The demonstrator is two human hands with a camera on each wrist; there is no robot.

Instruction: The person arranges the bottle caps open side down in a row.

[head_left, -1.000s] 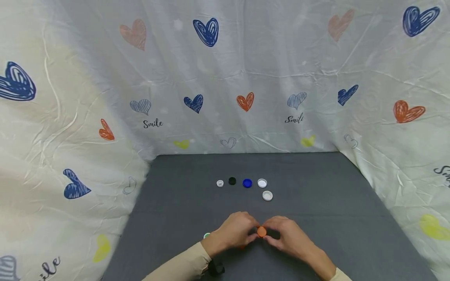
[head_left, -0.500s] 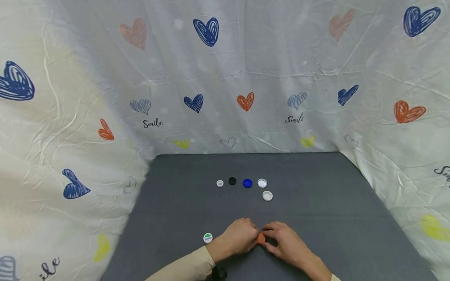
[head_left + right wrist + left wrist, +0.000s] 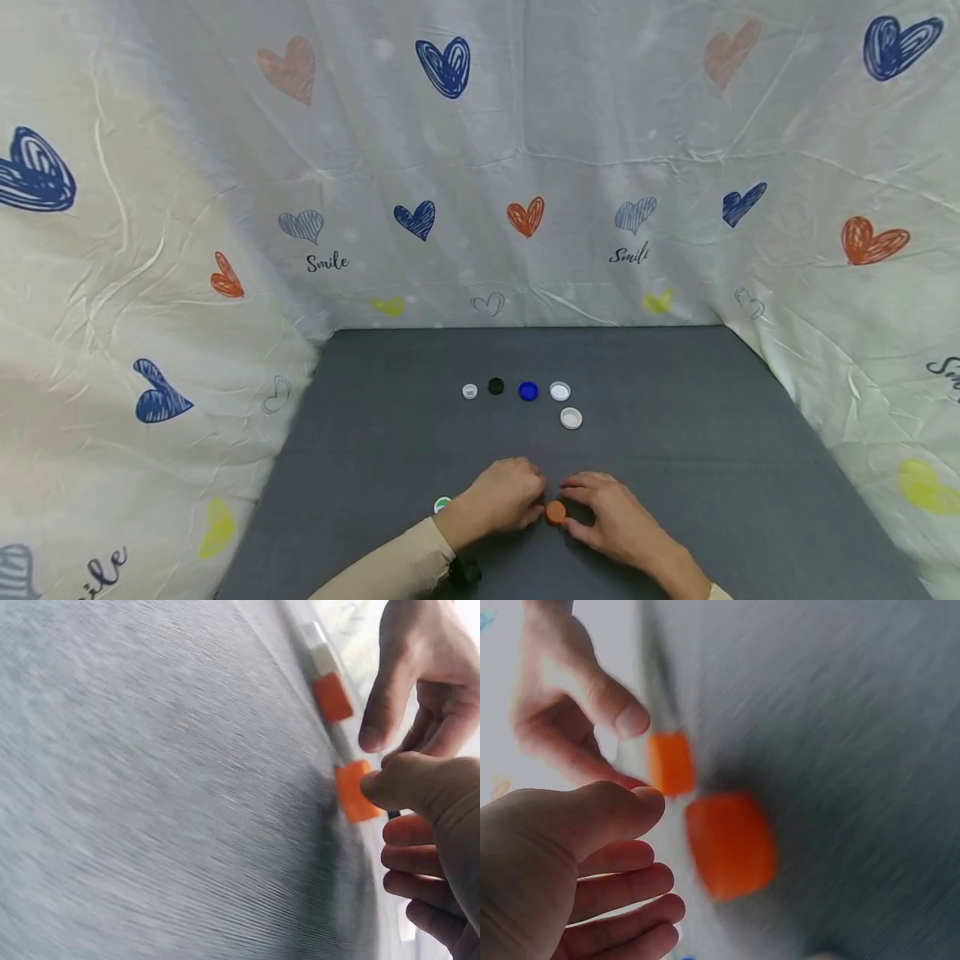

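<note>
Orange and apparently moulded plastic: a small round cap (image 3: 556,512), flat face up on the grey counter (image 3: 675,417), in the gap between the hands. Left hand (image 3: 501,496) relaxed, thumb and fingers apart, gripping nothing, just beside the cap. Right hand (image 3: 621,515) with thumb and forefinger reaching to the cap's near side; light pinch or mere touch, impossible to tell. Likely very light, stiff and hard to break, so easily nudged or tipped by a stray fingertip, perhaps a little slick. Best taken by the side wall, thumb and forefinger on opposite sides, with only gentle pressure; poor purchase to be expected on the flat top. Close by, toward the left wrist, a second orange cap (image 3: 731,846), blurred, probably similar in stiffness and weight. Partly covered by the left wrist, a green-and-white cap (image 3: 442,503). Farther ahead of both hands, a dark cap (image 3: 496,386), a blue cap (image 3: 528,391) and three white caps (image 3: 559,391), probably just as light.
</note>
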